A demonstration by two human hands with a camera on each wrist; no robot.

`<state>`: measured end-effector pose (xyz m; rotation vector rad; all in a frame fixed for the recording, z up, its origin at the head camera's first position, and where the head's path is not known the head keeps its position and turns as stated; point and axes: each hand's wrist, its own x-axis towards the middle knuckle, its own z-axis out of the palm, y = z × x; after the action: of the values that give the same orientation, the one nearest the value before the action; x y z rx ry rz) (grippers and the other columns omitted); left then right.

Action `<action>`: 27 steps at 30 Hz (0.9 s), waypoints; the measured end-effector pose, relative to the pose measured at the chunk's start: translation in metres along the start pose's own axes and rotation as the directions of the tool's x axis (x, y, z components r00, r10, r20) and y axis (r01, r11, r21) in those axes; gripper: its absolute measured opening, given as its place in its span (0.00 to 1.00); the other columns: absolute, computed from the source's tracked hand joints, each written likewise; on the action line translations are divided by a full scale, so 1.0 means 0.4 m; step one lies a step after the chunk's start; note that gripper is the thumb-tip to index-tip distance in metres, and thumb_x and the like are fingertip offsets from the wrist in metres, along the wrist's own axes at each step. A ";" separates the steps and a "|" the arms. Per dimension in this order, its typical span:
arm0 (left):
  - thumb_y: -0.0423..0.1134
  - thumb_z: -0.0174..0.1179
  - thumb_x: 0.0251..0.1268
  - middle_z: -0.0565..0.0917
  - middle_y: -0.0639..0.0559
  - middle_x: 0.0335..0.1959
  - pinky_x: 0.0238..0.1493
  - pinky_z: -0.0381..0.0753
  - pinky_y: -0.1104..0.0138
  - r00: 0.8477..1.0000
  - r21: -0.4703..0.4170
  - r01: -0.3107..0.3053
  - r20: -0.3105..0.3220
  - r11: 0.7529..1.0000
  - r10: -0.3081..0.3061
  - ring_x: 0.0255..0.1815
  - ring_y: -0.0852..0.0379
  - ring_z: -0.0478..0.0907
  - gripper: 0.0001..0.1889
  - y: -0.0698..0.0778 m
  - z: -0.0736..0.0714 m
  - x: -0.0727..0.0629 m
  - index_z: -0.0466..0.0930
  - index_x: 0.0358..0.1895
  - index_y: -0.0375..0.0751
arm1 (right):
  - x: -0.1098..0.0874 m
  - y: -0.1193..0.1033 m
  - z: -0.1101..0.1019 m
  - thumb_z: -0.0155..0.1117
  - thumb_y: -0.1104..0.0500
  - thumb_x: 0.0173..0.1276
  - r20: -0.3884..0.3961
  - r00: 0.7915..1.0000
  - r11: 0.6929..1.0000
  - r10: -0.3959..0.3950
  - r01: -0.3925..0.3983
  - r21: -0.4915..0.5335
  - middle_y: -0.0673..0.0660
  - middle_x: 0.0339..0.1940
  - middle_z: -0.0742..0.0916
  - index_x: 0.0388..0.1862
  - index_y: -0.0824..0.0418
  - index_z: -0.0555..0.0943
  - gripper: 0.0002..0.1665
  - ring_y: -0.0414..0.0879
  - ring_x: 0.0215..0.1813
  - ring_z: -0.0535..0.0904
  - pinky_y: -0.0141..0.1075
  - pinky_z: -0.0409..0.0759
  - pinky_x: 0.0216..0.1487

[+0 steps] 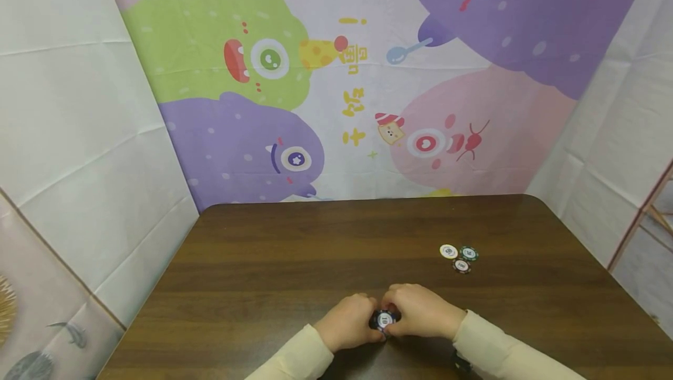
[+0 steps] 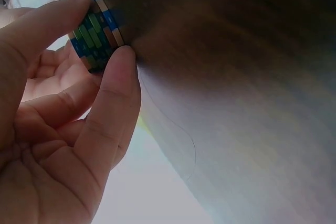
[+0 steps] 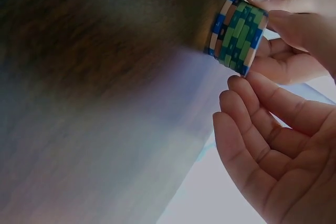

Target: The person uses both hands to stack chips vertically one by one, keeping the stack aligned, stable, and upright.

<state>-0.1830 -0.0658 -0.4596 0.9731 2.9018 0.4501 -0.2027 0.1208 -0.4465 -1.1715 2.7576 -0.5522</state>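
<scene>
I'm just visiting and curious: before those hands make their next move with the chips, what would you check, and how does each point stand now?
1. Left hand gripping the chip stack: ok, thumb and finger are on it.
2. Right hand gripping it too: ok.
3. Top chip's printed face showing: ok, visible from above.
4. Stack resting on the table: cannot tell, its underside is hidden.
5. All chips in the stack: not ok; a yellow-rimmed chip, a green-edged chip and a dark-edged chip lie apart, beyond the right hand.
</scene>
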 end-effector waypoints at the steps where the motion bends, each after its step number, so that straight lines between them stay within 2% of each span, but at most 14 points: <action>1: 0.47 0.75 0.46 0.79 0.61 0.25 0.28 0.69 0.75 1.000 -0.005 0.002 0.003 1.000 -0.002 0.25 0.69 0.67 0.16 -0.001 0.000 0.000 0.81 0.33 0.45 | -0.002 0.002 -0.002 0.75 0.51 0.52 -0.003 1.000 1.000 0.006 -0.005 0.011 0.44 0.33 0.82 0.39 0.57 0.85 0.17 0.31 0.32 0.73 0.28 0.74 0.34; 5: 0.48 0.76 0.47 0.80 0.62 0.27 0.29 0.70 0.75 1.000 -0.024 0.015 0.019 1.000 -0.014 0.26 0.70 0.68 0.17 -0.002 0.001 0.001 0.80 0.35 0.45 | -0.010 0.009 -0.019 0.74 0.50 0.55 -0.027 0.999 0.998 0.036 -0.035 0.045 0.47 0.36 0.84 0.40 0.59 0.85 0.18 0.36 0.35 0.77 0.30 0.77 0.36; 9: 0.49 0.75 0.48 0.80 0.61 0.28 0.30 0.72 0.76 0.999 -0.030 0.026 0.028 0.999 -0.025 0.27 0.70 0.70 0.18 -0.001 0.001 0.001 0.81 0.37 0.44 | -0.019 0.029 -0.034 0.73 0.49 0.57 -0.074 0.995 0.997 0.072 -0.070 0.030 0.47 0.36 0.84 0.41 0.60 0.84 0.19 0.39 0.37 0.79 0.32 0.78 0.38; 15: 0.49 0.75 0.48 0.84 0.58 0.33 0.36 0.76 0.75 0.999 -0.017 0.028 0.029 0.999 -0.027 0.32 0.68 0.76 0.20 -0.001 0.002 0.002 0.82 0.41 0.43 | -0.035 0.075 -0.061 0.72 0.49 0.59 -0.151 0.976 0.988 0.156 -0.153 0.034 0.48 0.36 0.85 0.41 0.60 0.84 0.19 0.40 0.37 0.80 0.33 0.78 0.38; 20: 0.49 0.75 0.48 0.85 0.57 0.35 0.37 0.76 0.74 0.999 -0.009 0.027 0.023 1.000 -0.026 0.34 0.66 0.78 0.21 0.000 0.001 0.001 0.82 0.42 0.43 | -0.053 0.122 -0.093 0.71 0.51 0.60 -0.212 0.946 0.969 0.244 -0.233 0.078 0.49 0.35 0.85 0.41 0.63 0.84 0.17 0.39 0.36 0.80 0.33 0.78 0.37; 27: 0.50 0.75 0.48 0.85 0.57 0.35 0.38 0.76 0.73 1.000 0.020 0.020 0.012 1.000 -0.020 0.35 0.65 0.78 0.20 0.002 0.001 0.000 0.83 0.41 0.43 | -0.082 0.194 -0.143 0.69 0.53 0.62 -0.294 0.887 0.935 0.355 -0.342 0.099 0.52 0.34 0.87 0.42 0.65 0.84 0.17 0.42 0.35 0.81 0.39 0.80 0.37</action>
<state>-0.1826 -0.0651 -0.4598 0.9457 2.9082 0.4132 -0.2453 0.2105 -0.4232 -0.5906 3.0914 -0.8043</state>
